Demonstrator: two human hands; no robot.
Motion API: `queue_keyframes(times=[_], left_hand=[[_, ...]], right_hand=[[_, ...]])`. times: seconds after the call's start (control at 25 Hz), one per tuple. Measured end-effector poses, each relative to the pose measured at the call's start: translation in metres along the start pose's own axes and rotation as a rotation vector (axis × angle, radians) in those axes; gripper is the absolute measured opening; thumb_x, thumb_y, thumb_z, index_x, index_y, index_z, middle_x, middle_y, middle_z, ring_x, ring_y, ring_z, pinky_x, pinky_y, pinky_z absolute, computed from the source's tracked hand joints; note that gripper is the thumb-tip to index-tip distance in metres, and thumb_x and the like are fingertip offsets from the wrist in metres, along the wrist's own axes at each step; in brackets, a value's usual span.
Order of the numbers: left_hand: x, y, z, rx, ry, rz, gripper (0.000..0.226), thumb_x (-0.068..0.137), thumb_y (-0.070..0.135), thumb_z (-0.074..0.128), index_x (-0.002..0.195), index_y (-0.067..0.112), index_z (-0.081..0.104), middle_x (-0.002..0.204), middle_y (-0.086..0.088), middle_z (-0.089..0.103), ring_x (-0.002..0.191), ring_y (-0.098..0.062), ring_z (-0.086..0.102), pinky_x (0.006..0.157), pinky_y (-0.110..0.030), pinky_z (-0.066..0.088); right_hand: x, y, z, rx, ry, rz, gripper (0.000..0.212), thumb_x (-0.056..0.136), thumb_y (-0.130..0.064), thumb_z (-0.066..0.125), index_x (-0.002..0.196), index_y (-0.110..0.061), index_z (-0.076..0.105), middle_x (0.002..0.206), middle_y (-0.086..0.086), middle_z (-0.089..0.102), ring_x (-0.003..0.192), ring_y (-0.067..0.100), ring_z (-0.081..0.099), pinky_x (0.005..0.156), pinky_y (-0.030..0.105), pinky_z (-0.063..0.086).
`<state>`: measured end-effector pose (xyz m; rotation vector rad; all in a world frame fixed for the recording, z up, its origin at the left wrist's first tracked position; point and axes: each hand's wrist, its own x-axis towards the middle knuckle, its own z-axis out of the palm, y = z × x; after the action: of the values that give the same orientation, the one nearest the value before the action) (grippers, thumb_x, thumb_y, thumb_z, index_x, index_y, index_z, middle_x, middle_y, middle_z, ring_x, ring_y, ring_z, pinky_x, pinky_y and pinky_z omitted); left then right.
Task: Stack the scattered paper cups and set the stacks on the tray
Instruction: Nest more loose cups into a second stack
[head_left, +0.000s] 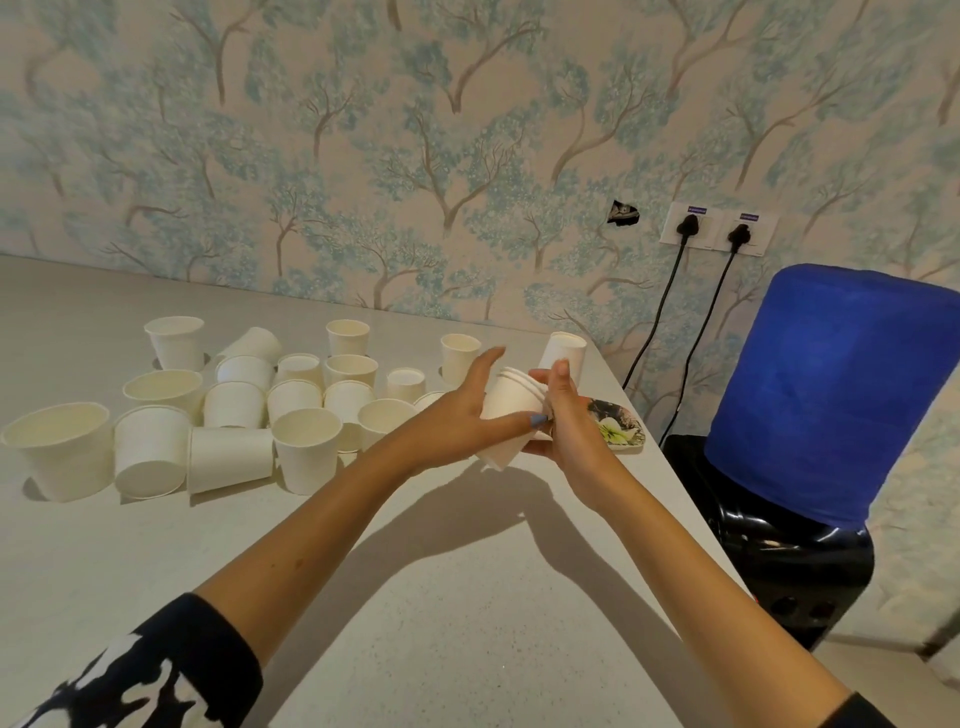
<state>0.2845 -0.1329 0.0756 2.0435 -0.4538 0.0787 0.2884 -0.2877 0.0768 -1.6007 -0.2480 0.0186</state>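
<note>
a tree-patterned wallpapered wall (415, 130) is backing a pale table (415, 597), whose right edge is running diagonally past a blue-covered water dispenser (810, 405). the scattered cups (234, 405) are crowding the far left of the table, some upright, some upturned, one lying on its side. a short stack of cups (511, 410) is being held tilted in the air above the table, just left of the floral tray (621, 428), which is sitting close to the right edge. the left hand (457, 410) is cradling the stack from the left with its thumb wrapped on it; the right hand (563, 410) is gripping it at the rim side.

risk, as judged: the tilted stack is liable to slide apart if either grip loosens, and the tray's closeness to the edge is leaving little margin for a careless set-down. open room is lying near and centre; the cup cluster is limiting sweeps to the left
</note>
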Motion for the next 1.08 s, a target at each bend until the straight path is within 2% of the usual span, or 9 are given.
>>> queue_keyframes(times=[0.08,0.2,0.28,0.36,0.44,0.56,0.68,0.88,1.08], left_hand=[[-0.002,-0.002,-0.008,0.066,0.08,0.105,0.075,0.076,0.065,0.06,0.134,0.06,0.013,0.119,0.018,0.045,0.093,-0.005,0.059,0.065,-0.015,0.048],[-0.009,-0.004,-0.035,0.111,0.233,0.161,0.048,0.08,0.058,0.061,0.118,0.046,0.034,0.106,0.013,0.054,0.09,-0.008,0.06,0.062,-0.017,0.048],[-0.018,-0.006,-0.064,0.076,0.323,0.169,0.042,0.081,0.056,0.062,0.11,0.038,0.038,0.097,0.015,0.055,0.084,-0.004,0.059,0.059,-0.019,0.049],[-0.029,-0.009,-0.096,0.012,0.369,0.18,0.042,0.081,0.056,0.064,0.108,0.035,0.039,0.096,0.015,0.056,0.082,-0.004,0.06,0.061,-0.023,0.054],[-0.042,-0.016,-0.125,-0.016,0.381,0.185,0.045,0.08,0.055,0.064,0.112,0.036,0.039,0.099,0.013,0.055,0.084,-0.009,0.062,0.063,-0.026,0.057],[-0.062,-0.031,-0.157,-0.015,0.382,0.167,0.051,0.079,0.056,0.063,0.118,0.039,0.035,0.103,0.016,0.052,0.087,-0.009,0.061,0.062,-0.022,0.056],[-0.082,-0.045,-0.175,-0.025,0.361,0.153,0.059,0.074,0.061,0.063,0.121,0.04,0.033,0.103,0.02,0.05,0.084,-0.003,0.06,0.057,-0.013,0.05],[-0.108,-0.063,-0.185,-0.023,0.256,0.195,0.059,0.075,0.061,0.066,0.12,0.047,0.032,0.106,0.023,0.05,0.088,0.016,0.054,0.059,-0.007,0.047],[-0.122,-0.073,-0.197,-0.044,0.227,0.206,0.057,0.07,0.069,0.064,0.113,0.059,0.029,0.111,0.028,0.048,0.092,0.009,0.055,0.061,-0.007,0.048]], right_hand=[[0.003,0.0,0.015,-0.026,-0.023,0.0,0.052,0.075,-0.071,0.03,0.11,-0.039,0.052,0.127,0.008,0.058,0.115,0.022,0.058,0.094,0.048,0.05],[0.015,-0.002,0.036,-0.032,0.018,-0.034,0.057,0.083,-0.067,0.025,0.122,-0.032,0.047,0.129,0.004,0.055,0.119,0.02,0.053,0.099,0.049,0.044],[0.027,-0.001,0.05,-0.052,0.069,-0.046,0.055,0.09,-0.062,0.023,0.127,-0.028,0.044,0.123,0.001,0.057,0.117,0.019,0.051,0.095,0.044,0.044],[0.036,0.005,0.063,-0.156,0.112,-0.058,0.046,0.093,-0.058,0.033,0.126,-0.029,0.044,0.12,-0.001,0.055,0.113,0.017,0.052,0.081,0.029,0.045],[0.046,0.015,0.069,-0.362,0.126,-0.056,0.038,0.092,-0.047,0.051,0.127,-0.033,0.045,0.123,0.001,0.05,0.106,0.014,0.051,0.076,0.022,0.043],[0.063,0.028,0.075,-0.821,0.051,0.005,0.052,0.089,-0.037,0.06,0.137,-0.035,0.04,0.134,0.012,0.04,0.119,0.027,0.043,0.097,0.037,0.039],[0.072,0.036,0.08,-1.102,0.032,0.117,0.061,0.087,-0.041,0.062,0.141,-0.034,0.035,0.143,0.016,0.034,0.129,0.034,0.038,0.101,0.043,0.037],[0.06,0.048,0.093,-1.158,0.214,0.131,0.064,0.079,-0.036,0.072,0.132,-0.03,0.037,0.13,0.012,0.046,0.111,0.031,0.051,0.087,0.043,0.05],[0.047,0.049,0.112,-1.156,0.417,0.1,0.043,0.081,-0.025,0.07,0.116,-0.018,0.045,0.117,0.01,0.058,0.1,0.03,0.058,0.079,0.044,0.054]])
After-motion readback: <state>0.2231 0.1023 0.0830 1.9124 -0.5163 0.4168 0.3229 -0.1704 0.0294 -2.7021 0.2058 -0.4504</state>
